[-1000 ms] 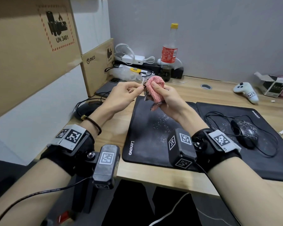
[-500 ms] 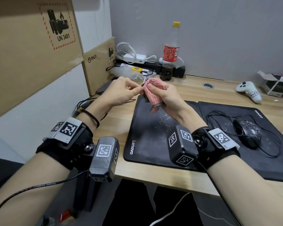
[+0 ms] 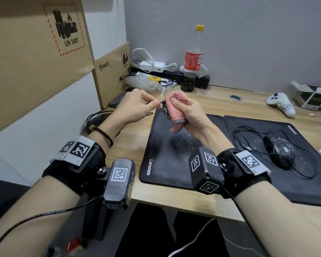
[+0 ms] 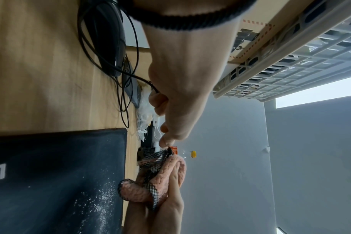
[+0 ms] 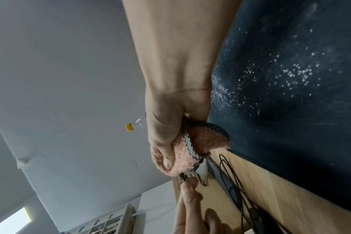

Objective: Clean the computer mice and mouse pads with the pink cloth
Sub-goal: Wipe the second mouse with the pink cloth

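Pink cloth: bunched, fuzzy, with a black-and-white checked edge; held in the air above the far end of the left mouse pad, not touching it.
Right hand: fingers curled round the cloth, thumb pressed across its front; clamped on it.
Left hand: thumb and forefinger pinch a small black loop at the cloth's checked corner; other fingers curled in.
Left mouse pad: black, lettered Lenovo, lying flat on the surface; white specks scattered over its middle.
Right mouse pad: black, just beside the left one, edges touching or nearly so; also speckled white.
Right mouse: black, wired, on the right pad, dusted with white specks; its cable loops around it.
Left mouse: black, wired, on bare wood left of the pads, cables over it.
Surface: light wood.
Background: cola bottle with yellow cap upright by the wall; white controller far right; cardboard boxes on the left.
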### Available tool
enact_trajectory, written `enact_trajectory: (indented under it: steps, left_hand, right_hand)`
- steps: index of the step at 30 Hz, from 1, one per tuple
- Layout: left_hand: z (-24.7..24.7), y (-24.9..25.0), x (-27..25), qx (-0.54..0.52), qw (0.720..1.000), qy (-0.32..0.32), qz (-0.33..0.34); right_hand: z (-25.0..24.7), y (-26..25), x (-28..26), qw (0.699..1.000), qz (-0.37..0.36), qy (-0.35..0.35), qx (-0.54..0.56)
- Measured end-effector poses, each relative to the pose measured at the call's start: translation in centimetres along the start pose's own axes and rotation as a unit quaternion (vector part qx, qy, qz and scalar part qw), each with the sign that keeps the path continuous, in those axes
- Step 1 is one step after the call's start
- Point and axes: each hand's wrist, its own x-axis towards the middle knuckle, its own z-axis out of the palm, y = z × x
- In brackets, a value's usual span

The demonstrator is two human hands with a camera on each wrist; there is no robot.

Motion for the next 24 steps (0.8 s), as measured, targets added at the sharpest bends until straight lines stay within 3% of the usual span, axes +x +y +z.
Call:
enact_trajectory:
  steps: [4, 12, 17, 20, 24]
  left_hand:
    - [0.9, 0.0, -0.4, -0.028, 0.999, 0.024, 0.001]
    - [2.1, 0.2, -0.5, -0.097, 0.994, 0.038, 0.009]
    - [2.1, -0.1, -0.2, -0.128, 0.991, 0.046, -0.018]
    - [1.7, 0.0, 0.1, -0.144, 0.988, 0.043, -0.024]
    - [1.7, 0.4, 0.0, -0.158, 0.986, 0.050, -0.033]
  right_hand:
    - [0.0, -0.3, 0.1, 1.000, -0.022, -0.006, 0.005]
    - [-0.3, 0.3, -0.3, 1.000, 0.007, 0.007, 0.005]
    - [-0.3, -0.2, -0.5, 1.000, -0.003, -0.010, -0.007]
    - [0.1, -0.1, 0.1, 1.000, 0.001, 0.021, 0.012]
    - [1.3, 1.0, 1.1, 0.990, 0.018, 0.114, 0.086]
